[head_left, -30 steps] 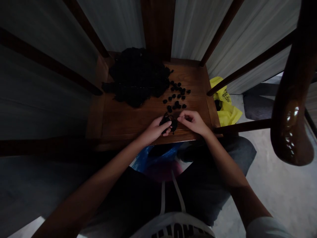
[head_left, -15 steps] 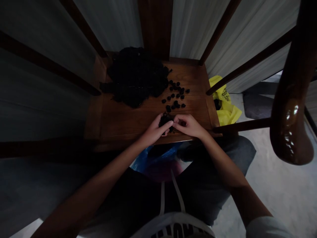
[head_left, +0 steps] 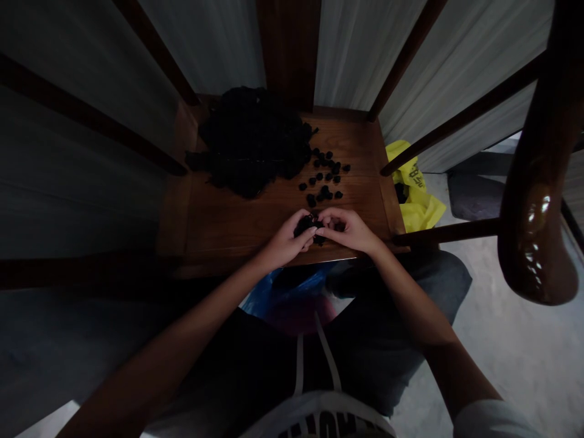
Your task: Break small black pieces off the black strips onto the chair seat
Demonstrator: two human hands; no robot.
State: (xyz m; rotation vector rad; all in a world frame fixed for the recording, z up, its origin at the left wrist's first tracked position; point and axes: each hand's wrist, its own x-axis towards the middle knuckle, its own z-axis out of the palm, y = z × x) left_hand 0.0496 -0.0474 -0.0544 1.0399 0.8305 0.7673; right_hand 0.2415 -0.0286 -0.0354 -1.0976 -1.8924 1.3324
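Note:
At the front of the wooden chair seat (head_left: pixel 228 228), my left hand (head_left: pixel 292 240) is closed around a small crumpled bunch of black fabric (head_left: pixel 303 226). My right hand (head_left: pixel 349 231) meets it from the right, thumb and fingers pinched at the edge of the same black fabric. Farther back on the seat lies a large heap of black fabric (head_left: pixel 253 140), too dark to show detail. Several small round black fabric balls (head_left: pixel 328 176) are scattered right of the heap, just beyond my hands.
Wooden chair spindles rise around the seat, and a glossy curved armrest (head_left: pixel 538 243) stands at the right. A yellow bag (head_left: pixel 415 194) with dark writing sits beside the seat's right edge. Blue plastic (head_left: pixel 292 292) shows below the front edge, between my legs.
Both hands stay in the same spot. The fingers have shifted slightly on the black fabric, with my left thumb a little lower. The heap and the small balls have not moved.

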